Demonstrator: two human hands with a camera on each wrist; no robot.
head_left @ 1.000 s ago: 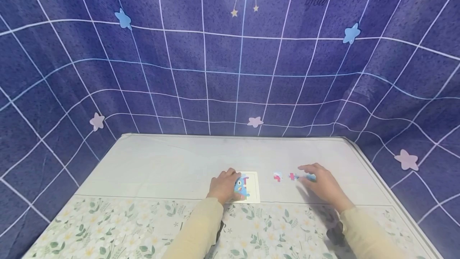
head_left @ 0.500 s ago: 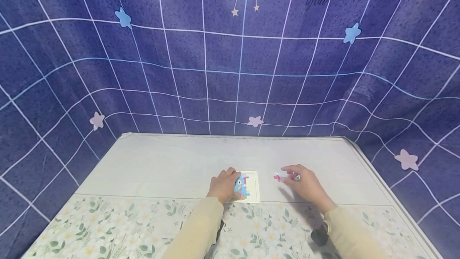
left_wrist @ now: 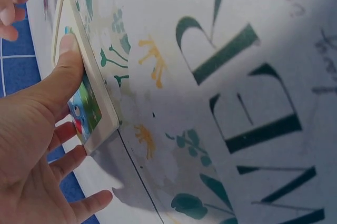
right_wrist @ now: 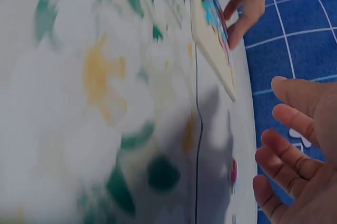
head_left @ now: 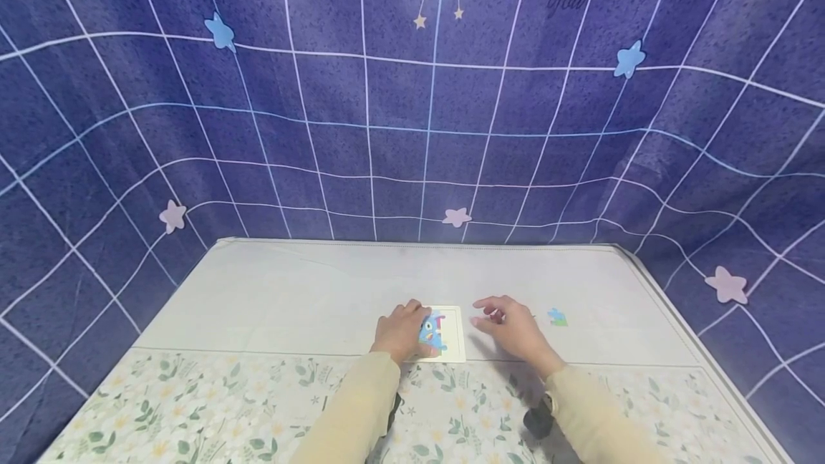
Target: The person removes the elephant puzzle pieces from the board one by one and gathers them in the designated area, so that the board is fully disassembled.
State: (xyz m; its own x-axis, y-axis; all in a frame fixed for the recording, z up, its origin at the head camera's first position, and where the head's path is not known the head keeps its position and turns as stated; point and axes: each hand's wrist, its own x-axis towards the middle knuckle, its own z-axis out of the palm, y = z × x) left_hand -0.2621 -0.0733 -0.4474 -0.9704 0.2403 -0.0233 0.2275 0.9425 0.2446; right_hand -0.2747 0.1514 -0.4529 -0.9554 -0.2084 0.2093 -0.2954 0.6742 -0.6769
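At the near-centre of the pale cloth-covered surface (head_left: 309,292), I'm pinning the square cream puzzle tray with the blue cartoon creature (head_left: 445,335) using my left hand (head_left: 401,332). Thumb is lying along the tray's near-left edge, fingers are curling over its far-left side, so the hand is clamping the frame itself. I judge that's purely to keep it from skating on the cloth.

The tray is lying flat and near-square, so no real long axis. Its edges are running roughly parallel to the surface's front edge, with the creature picture facing up, head away from me. It's sitting just beyond the seam where the white-and-green floral cloth (head_left: 193,407) is starting.

My right hand (head_left: 512,328) is hovering just right of the tray, not touching it, fingers loosely spread and relaxed, gripping nothing that I can see. In the right wrist view the palm is empty. A small pink-red puzzle piece (right_wrist: 233,172) is lying on the surface under those fingers.

Further right, well apart from the tray, a small blue-and-green puzzle piece (head_left: 557,317) is lying flat.

Behind everything, a dark blue grid-patterned star backdrop (head_left: 412,127) is hanging.
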